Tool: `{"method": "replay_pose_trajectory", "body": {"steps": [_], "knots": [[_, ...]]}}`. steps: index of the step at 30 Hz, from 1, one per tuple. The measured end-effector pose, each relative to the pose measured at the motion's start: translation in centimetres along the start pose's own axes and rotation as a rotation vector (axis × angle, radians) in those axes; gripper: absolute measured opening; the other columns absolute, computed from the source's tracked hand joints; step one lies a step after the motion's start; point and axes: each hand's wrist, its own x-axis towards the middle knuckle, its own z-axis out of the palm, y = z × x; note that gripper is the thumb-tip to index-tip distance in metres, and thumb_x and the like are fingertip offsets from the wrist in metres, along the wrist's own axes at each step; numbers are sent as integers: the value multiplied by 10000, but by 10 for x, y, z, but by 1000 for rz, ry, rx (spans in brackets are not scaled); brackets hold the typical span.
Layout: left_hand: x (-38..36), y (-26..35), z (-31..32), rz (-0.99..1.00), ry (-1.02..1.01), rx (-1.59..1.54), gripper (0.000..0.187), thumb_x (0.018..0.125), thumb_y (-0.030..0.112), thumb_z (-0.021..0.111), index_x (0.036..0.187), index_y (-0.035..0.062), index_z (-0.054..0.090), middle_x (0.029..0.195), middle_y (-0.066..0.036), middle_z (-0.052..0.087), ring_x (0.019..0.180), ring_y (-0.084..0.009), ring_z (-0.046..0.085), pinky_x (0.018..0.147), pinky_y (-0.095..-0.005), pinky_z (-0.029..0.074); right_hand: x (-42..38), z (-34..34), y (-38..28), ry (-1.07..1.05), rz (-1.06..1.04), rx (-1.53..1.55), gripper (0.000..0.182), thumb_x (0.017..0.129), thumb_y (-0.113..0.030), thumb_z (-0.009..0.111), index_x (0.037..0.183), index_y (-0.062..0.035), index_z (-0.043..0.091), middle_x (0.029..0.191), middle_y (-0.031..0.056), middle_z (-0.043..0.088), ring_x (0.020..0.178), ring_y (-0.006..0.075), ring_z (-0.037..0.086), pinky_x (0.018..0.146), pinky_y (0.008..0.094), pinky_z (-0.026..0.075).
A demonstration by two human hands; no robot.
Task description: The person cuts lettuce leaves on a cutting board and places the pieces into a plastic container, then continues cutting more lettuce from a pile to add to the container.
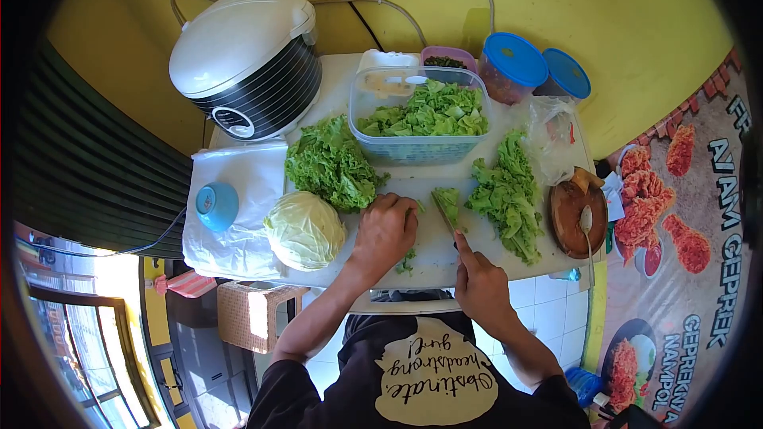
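My right hand grips a knife, index finger stretched along its handle. A cut piece of lettuce lies on or against the blade and hides part of it. My left hand is closed, fingers curled down near the cutting surface; a scrap of green shows by the fingertips, and what they hold is hidden. Left of that hand sits a whole cabbage, with a leafy lettuce bunch behind it. More lettuce leaves lie to the right of the knife. Small green scraps lie between my hands.
A clear plastic tub of chopped lettuce stands behind my hands. A rice cooker is at back left, blue-lidded containers at back right. A blue bowl rests on plastic bags. A mortar with a spoon stands right.
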Motion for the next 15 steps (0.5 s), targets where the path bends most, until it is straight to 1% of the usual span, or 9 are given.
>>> {"method": "replay_pose_trajectory", "body": {"steps": [2,3,5,6,8,12,14,15], "knots": [[0,-1,1,52,-35,-112,225,857,8,660,1073,29,721,898,-161,698,851,-365,682,849,-438,516,-2,0,1,51,39,13,674,870,-7,631,1521,-59,462,775,123,646,521,299,621,500,399,542],[1,0,2,54,-37,-112,225,857,8,660,1073,29,721,898,-161,698,851,-365,682,849,-438,516,-2,-1,1,53,41,14,674,870,-7,631,1521,-59,462,775,123,646,521,299,621,500,399,542],[2,2,5,48,-15,-217,307,876,-13,629,1174,8,698,899,-172,712,845,-352,709,844,-419,537,-3,-3,-2,102,11,84,678,874,6,620,1528,-57,451,780,115,652,523,289,623,495,393,540],[3,1,5,49,-17,-219,307,876,-13,629,1174,8,698,899,-172,712,845,-352,709,844,-419,537,-3,-3,-3,102,13,83,678,874,6,620,1528,-57,451,780,115,652,523,289,623,495,393,540],[5,-1,7,-32,-18,-217,348,879,-24,640,1226,-9,666,927,-183,708,835,-341,725,802,-404,564,-4,-1,-4,49,-20,85,693,869,-2,624,1535,-68,445,774,107,651,508,279,615,486,394,536],[6,-3,4,-54,-4,-191,360,876,-32,656,1235,-10,648,980,-197,702,844,-329,728,754,-399,578,-5,7,-1,16,-51,37,697,862,-19,631,1534,-82,457,749,100,637,484,274,598,473,395,530],[6,0,3,-105,-3,-243,356,867,-48,626,1220,-5,624,1013,-227,674,873,-424,678,791,-494,547,-5,5,0,-13,-46,-5,691,857,-34,634,1527,-101,475,728,95,619,469,277,587,468,401,526],[6,-1,3,-107,-1,-244,356,867,-48,626,1220,-5,624,1013,-227,674,873,-424,678,791,-494,547,-4,2,0,-15,-48,-6,691,857,-34,634,1527,-101,475,728,95,619,469,277,587,468,401,526]]}}
